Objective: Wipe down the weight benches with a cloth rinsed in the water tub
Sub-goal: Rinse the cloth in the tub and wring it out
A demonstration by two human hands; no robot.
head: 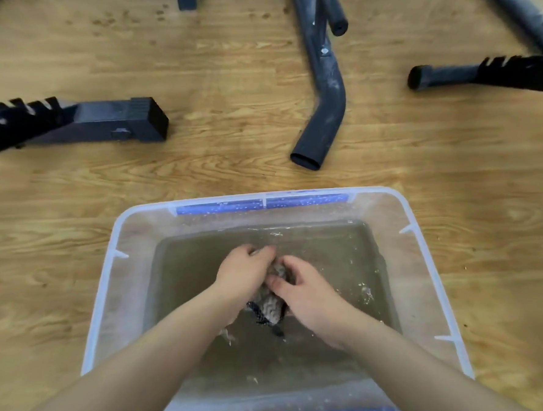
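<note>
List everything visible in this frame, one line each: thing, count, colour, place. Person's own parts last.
water tub: one, clear plastic with blue handles, on the floor at bottom centre
water: murky grey-brown, part-filling the tub
cloth: one, grey with a dark patterned edge, bunched between the hands in the tub
bench frame parts: several, black or dark grey, on the floor beyond the tub: square-ended foot at left, bent tube at centre, round-ended foot at right, more tubes along the top edge
floor: light brown wood grain, with dark specks near the top
left hand: bare, grips the cloth over the water
right hand: bare, grips the cloth from the other side
</note>
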